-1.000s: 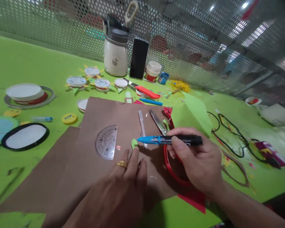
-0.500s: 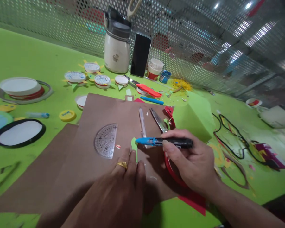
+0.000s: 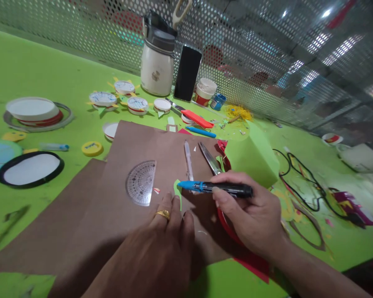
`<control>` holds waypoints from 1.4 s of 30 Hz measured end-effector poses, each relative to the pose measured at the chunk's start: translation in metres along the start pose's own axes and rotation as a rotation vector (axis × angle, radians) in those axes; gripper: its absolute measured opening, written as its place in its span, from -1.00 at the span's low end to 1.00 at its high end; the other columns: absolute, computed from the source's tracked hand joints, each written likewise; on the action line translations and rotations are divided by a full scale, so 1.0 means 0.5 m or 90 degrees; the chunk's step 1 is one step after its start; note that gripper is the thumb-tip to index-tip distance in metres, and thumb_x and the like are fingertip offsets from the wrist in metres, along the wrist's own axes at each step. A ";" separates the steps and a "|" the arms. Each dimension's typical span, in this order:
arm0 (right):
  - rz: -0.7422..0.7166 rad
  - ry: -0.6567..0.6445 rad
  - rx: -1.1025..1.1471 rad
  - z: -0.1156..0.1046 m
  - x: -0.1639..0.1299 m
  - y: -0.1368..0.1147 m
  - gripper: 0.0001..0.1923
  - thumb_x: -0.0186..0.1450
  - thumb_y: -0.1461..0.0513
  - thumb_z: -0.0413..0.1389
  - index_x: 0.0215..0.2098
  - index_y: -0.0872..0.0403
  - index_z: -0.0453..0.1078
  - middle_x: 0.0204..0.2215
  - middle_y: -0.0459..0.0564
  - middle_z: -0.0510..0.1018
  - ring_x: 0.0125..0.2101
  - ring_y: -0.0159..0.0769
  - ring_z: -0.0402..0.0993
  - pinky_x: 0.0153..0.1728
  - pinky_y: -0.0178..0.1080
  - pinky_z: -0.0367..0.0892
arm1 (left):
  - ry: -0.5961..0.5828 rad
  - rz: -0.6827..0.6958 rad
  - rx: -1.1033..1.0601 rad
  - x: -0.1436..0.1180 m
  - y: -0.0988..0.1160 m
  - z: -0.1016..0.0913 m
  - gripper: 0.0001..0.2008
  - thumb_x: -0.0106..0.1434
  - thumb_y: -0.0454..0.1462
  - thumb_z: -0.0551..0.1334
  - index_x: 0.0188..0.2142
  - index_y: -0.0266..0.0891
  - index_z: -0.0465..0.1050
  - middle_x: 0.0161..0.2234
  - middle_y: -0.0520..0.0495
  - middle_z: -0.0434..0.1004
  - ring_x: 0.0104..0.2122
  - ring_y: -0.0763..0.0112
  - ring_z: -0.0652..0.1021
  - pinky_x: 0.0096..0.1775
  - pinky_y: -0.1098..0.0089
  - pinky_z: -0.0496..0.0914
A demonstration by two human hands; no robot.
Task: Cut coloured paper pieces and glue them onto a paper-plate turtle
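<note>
Green scrap [image 3: 176,189] half hidden under left hand [image 3: 161,252]; right hand [image 3: 251,215] grips marker [image 3: 216,188].

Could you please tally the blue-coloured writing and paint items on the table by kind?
Marker with blue cap, held in the right hand: 1
Blue pen near the red comb: 1
Small blue paint pot: 1
Total: 3

right hand [image 3: 255,215] gripping marker [image 3: 216,188], left hand [image 3: 161,252] pressing green scrap [image 3: 177,190], brown paper [image 3: 118,207]
</note>
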State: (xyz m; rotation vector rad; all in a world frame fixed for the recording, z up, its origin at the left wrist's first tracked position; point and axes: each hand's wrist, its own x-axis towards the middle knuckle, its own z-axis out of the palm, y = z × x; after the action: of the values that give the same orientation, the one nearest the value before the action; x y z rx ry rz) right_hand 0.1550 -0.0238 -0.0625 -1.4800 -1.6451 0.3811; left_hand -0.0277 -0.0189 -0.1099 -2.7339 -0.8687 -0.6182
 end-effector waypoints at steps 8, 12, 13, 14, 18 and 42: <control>0.001 -0.002 0.008 0.000 0.000 0.000 -0.84 0.22 0.32 0.18 -0.23 -0.02 0.43 -0.37 -0.22 0.56 -0.40 -0.51 0.47 -0.32 -0.47 0.36 | -0.084 -0.024 -0.089 0.005 0.001 0.006 -0.57 0.25 -0.31 0.02 0.10 -0.29 0.34 -0.01 -0.24 0.49 0.09 0.08 0.38 0.06 0.09 0.28; 0.016 0.000 0.015 -0.001 -0.001 0.000 -0.84 0.22 0.31 0.18 -0.23 -0.02 0.43 -0.40 -0.20 0.55 -0.44 -0.48 0.48 -0.34 -0.42 0.39 | -0.113 0.000 -0.085 0.015 -0.004 -0.006 -0.58 0.24 -0.38 0.00 0.05 -0.38 0.40 -0.03 -0.26 0.51 0.05 0.15 0.42 0.02 0.22 0.35; 0.017 -0.003 0.017 -0.002 -0.001 -0.001 -0.86 0.22 0.31 0.17 -0.24 -0.02 0.43 -0.41 -0.19 0.55 -0.44 -0.47 0.49 -0.35 -0.41 0.40 | -0.107 -0.005 -0.074 0.015 -0.004 -0.007 -0.58 0.24 -0.40 -0.01 0.04 -0.42 0.40 -0.02 -0.29 0.51 0.03 0.16 0.43 -0.01 0.25 0.37; 0.016 -0.006 0.017 -0.002 0.000 -0.002 -0.87 0.22 0.31 0.17 -0.25 -0.01 0.43 -0.41 -0.19 0.54 -0.45 -0.46 0.49 -0.36 -0.40 0.40 | -0.104 -0.012 -0.066 0.013 -0.004 -0.006 -0.58 0.24 -0.41 -0.01 0.05 -0.44 0.38 0.00 -0.32 0.49 0.02 0.17 0.45 -0.03 0.27 0.39; -0.005 -0.011 -0.006 -0.002 0.002 -0.007 -0.87 0.21 0.33 0.17 -0.28 0.01 0.43 -0.41 -0.18 0.56 -0.44 -0.46 0.49 -0.36 -0.41 0.40 | -0.097 -0.020 -0.066 0.003 0.000 0.005 -0.57 0.25 -0.40 -0.01 0.09 -0.47 0.33 0.04 -0.36 0.44 0.04 0.15 0.43 -0.02 0.27 0.38; -0.015 -0.033 -0.043 0.001 0.004 -0.006 -0.89 0.22 0.29 0.17 -0.26 0.01 0.43 -0.40 -0.18 0.56 -0.45 -0.47 0.47 -0.37 -0.43 0.38 | -0.077 -0.002 -0.084 0.022 -0.006 -0.018 -0.56 0.17 -0.46 -0.03 0.00 -0.49 0.43 -0.05 -0.39 0.52 -0.04 0.14 0.51 -0.05 0.22 0.40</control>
State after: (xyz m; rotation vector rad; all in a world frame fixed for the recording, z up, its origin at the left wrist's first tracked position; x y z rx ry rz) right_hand 0.1528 -0.0229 -0.0599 -1.5112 -1.7293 0.3563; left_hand -0.0242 -0.0139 -0.0967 -2.9144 -0.8875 -0.5338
